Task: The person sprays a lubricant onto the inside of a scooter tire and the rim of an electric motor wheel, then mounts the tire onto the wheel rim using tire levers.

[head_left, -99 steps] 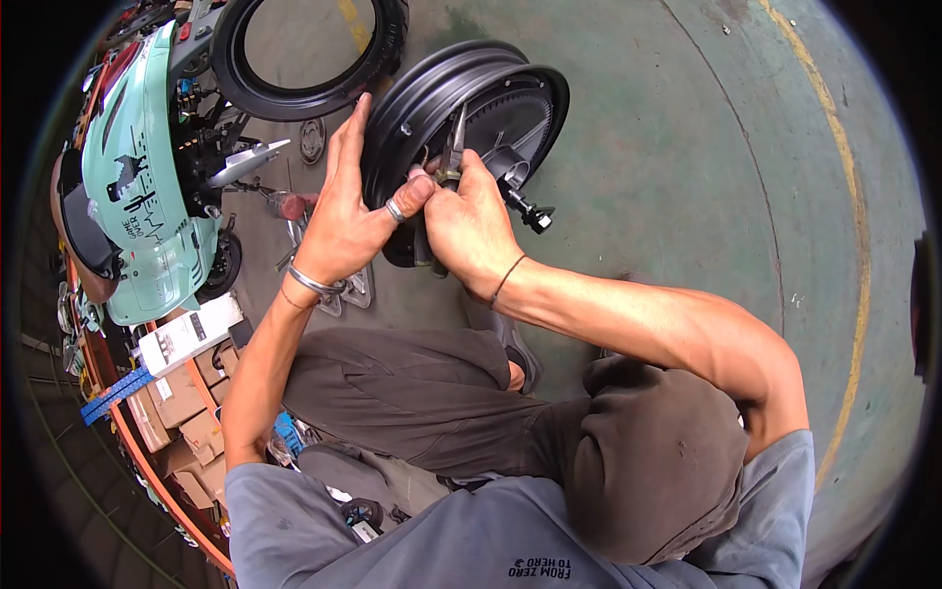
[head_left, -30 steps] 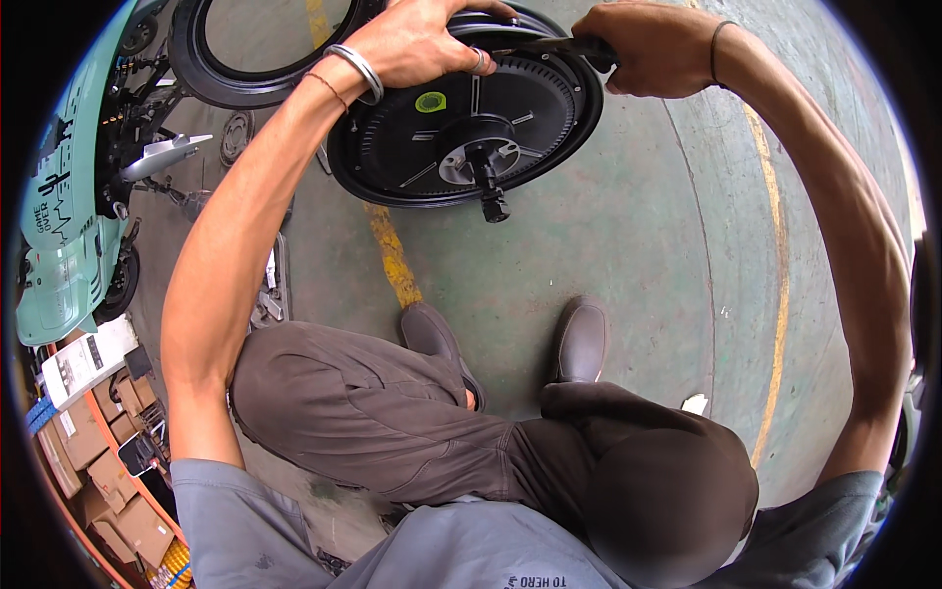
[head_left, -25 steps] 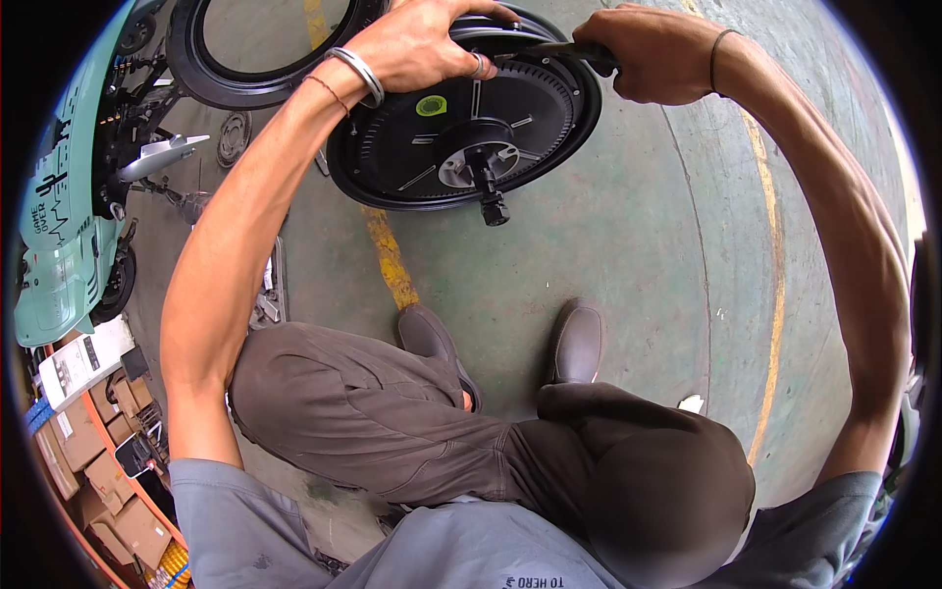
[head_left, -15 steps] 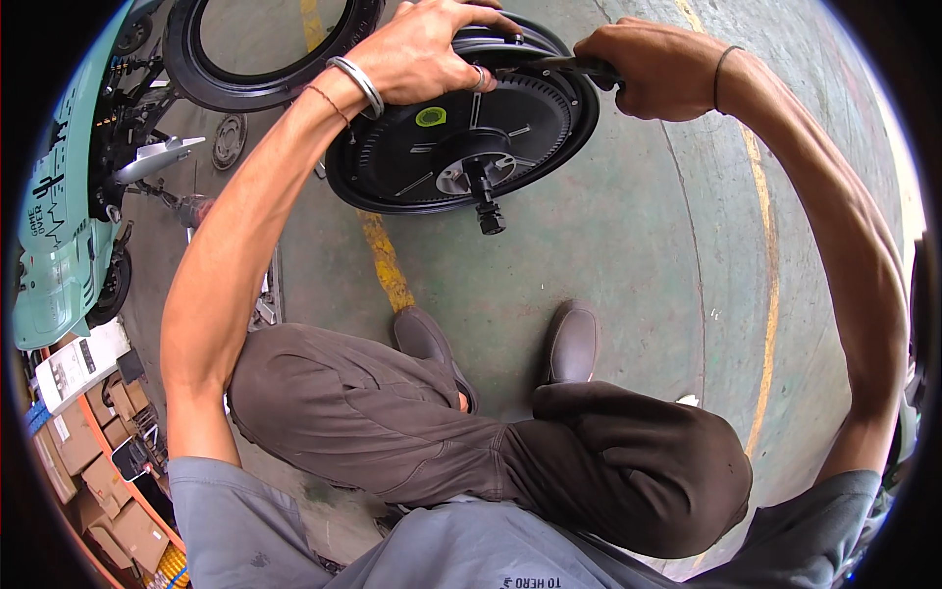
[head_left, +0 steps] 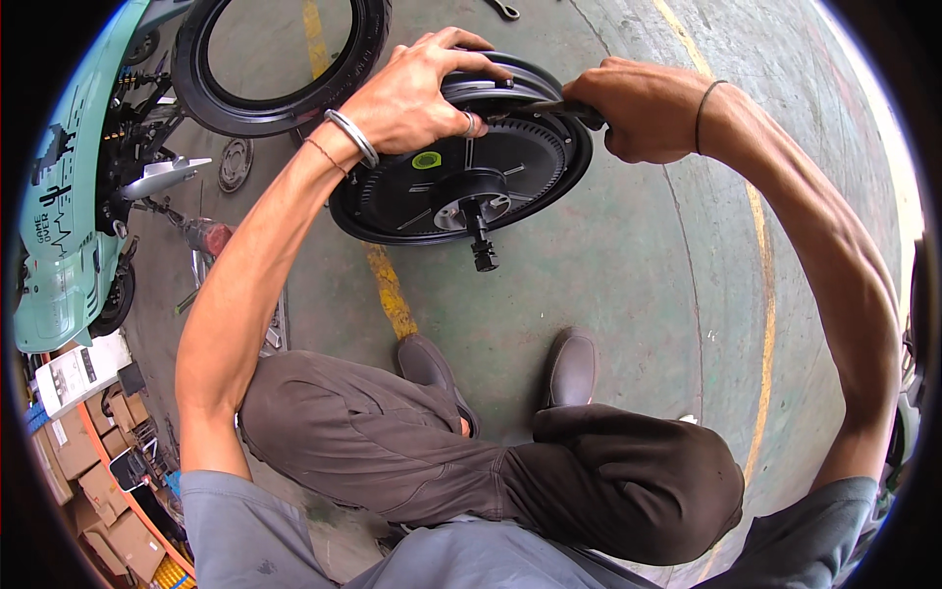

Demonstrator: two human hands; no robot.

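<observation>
A black hub-motor wheel (head_left: 442, 201) without a tyre is tilted in front of me, its axle (head_left: 481, 240) pointing toward my feet. My left hand (head_left: 422, 93) grips the far rim, fingers over the top and thumb on the near side beside a short valve stem (head_left: 504, 82). In my right hand (head_left: 643, 110), wrapped in a fist, is a dark-handled hand tool (head_left: 579, 111). Its metal end reaches left to the rim near my left thumb; that tip is partly hidden, and I cannot tell its kind.
A loose black tyre (head_left: 265, 120) lies beyond my left forearm. A round metal disc (head_left: 235, 164) rests on the floor near a mint-green scooter (head_left: 74, 226). Cardboard boxes (head_left: 113, 491) fill an orange shelf at lower left. Another metal tool (head_left: 504, 9) is at the top edge.
Both hands and the wheel appear lower in the picture, as does the floor around them. My grips on the rim and tool look the same. The metal tool beyond the wheel has come into view.
</observation>
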